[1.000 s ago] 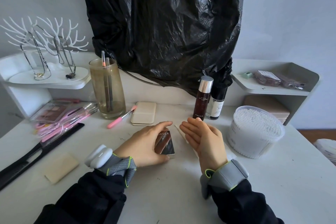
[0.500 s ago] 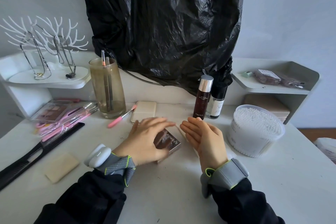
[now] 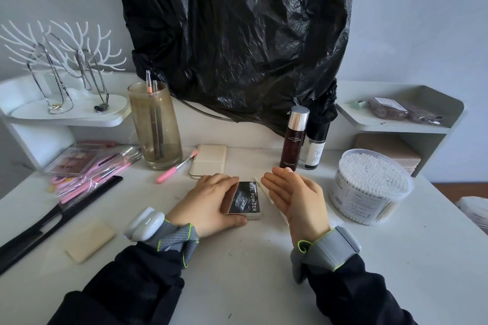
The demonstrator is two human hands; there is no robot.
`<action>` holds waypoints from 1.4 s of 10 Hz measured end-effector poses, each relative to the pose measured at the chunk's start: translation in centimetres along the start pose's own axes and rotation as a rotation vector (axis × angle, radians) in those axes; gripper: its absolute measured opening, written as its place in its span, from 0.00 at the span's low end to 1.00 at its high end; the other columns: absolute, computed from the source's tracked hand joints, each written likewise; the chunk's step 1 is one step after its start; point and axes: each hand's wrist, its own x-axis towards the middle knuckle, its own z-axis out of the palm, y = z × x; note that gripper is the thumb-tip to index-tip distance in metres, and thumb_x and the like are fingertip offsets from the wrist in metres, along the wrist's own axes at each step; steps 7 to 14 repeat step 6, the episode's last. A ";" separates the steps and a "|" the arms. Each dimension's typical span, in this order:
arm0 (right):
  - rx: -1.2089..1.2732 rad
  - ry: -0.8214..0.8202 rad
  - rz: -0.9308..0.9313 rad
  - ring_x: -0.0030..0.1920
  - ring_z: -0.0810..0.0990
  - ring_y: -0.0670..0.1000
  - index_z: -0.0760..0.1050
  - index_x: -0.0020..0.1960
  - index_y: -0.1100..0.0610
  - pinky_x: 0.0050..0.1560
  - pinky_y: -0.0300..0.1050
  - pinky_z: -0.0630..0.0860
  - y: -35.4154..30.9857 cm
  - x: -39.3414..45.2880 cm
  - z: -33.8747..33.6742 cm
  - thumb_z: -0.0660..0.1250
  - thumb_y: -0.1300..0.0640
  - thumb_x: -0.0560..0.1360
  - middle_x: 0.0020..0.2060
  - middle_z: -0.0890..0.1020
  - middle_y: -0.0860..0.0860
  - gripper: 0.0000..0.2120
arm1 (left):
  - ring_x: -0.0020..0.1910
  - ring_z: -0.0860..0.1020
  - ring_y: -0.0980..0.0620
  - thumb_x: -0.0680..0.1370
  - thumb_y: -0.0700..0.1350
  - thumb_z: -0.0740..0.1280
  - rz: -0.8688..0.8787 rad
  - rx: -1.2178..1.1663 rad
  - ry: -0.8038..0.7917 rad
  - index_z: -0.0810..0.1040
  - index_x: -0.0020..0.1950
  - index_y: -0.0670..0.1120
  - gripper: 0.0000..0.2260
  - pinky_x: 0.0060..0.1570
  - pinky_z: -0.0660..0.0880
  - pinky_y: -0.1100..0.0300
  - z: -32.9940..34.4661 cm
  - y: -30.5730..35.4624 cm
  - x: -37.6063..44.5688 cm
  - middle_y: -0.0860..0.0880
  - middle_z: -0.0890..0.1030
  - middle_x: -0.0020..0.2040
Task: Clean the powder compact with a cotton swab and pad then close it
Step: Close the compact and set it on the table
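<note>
The powder compact (image 3: pixel 244 200) is a small square case with a glossy dark lid printed "POWDER". It lies closed and flat on the white table in front of me. My left hand (image 3: pixel 208 200) grips it from the left, fingers on the far edge and thumb under the near edge. My right hand (image 3: pixel 293 198) rests just right of the compact, fingers straight and together, holding nothing. A thin cotton swab (image 3: pixel 264 192) lies on the table between the compact and my right hand, partly hidden by that hand. A white pad (image 3: pixel 286 219) peeks out beneath my right palm.
A round tub of cotton swabs (image 3: pixel 369 187) stands at the right. Two bottles (image 3: pixel 294 137) stand behind my hands, below a hanging black plastic bag (image 3: pixel 235 34). A cream palette (image 3: pixel 208 161), glass brush holder (image 3: pixel 155 126), pink brushes, black comb (image 3: pixel 52 214) and beige sponge (image 3: pixel 91 240) lie to the left.
My left hand has turned the compact on the table, so its lid now lies flat and square to me. My right hand has stayed in place.
</note>
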 end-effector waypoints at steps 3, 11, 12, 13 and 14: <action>-0.029 -0.016 0.006 0.45 0.81 0.50 0.75 0.45 0.60 0.52 0.40 0.73 0.2 0.1 -0.2 0.56 0.57 0.77 0.41 0.81 0.55 0.10 | 0.72 0.58 0.50 0.69 0.55 0.70 0.009 -0.021 0.010 0.58 0.74 0.49 0.37 0.71 0.57 0.59 0.3 -0.1 0.1 0.52 0.62 0.73; -0.393 -0.140 -0.071 0.35 0.81 0.49 0.78 0.41 0.59 0.31 0.33 0.75 0.8 -0.6 0.3 0.61 0.60 0.75 0.36 0.82 0.55 0.08 | 0.76 0.47 0.48 0.65 0.60 0.72 -0.037 0.015 0.026 0.52 0.75 0.50 0.45 0.73 0.54 0.53 0.2 1.1 -0.8 0.51 0.43 0.77; -0.393 -0.140 -0.071 0.35 0.81 0.49 0.78 0.41 0.59 0.31 0.33 0.75 0.8 -0.6 0.3 0.61 0.60 0.75 0.36 0.82 0.55 0.08 | 0.76 0.47 0.48 0.65 0.60 0.72 -0.037 0.015 0.026 0.52 0.75 0.50 0.45 0.73 0.54 0.53 0.2 1.1 -0.8 0.51 0.43 0.77; -0.393 -0.140 -0.071 0.35 0.81 0.49 0.78 0.41 0.59 0.31 0.33 0.75 0.8 -0.6 0.3 0.61 0.60 0.75 0.36 0.82 0.55 0.08 | 0.76 0.47 0.48 0.65 0.60 0.72 -0.037 0.015 0.026 0.52 0.75 0.50 0.45 0.73 0.54 0.53 0.2 1.1 -0.8 0.51 0.43 0.77; -0.393 -0.140 -0.071 0.35 0.81 0.49 0.78 0.41 0.59 0.31 0.33 0.75 0.8 -0.6 0.3 0.61 0.60 0.75 0.36 0.82 0.55 0.08 | 0.76 0.47 0.48 0.65 0.60 0.72 -0.037 0.015 0.026 0.52 0.75 0.50 0.45 0.73 0.54 0.53 0.2 1.1 -0.8 0.51 0.43 0.77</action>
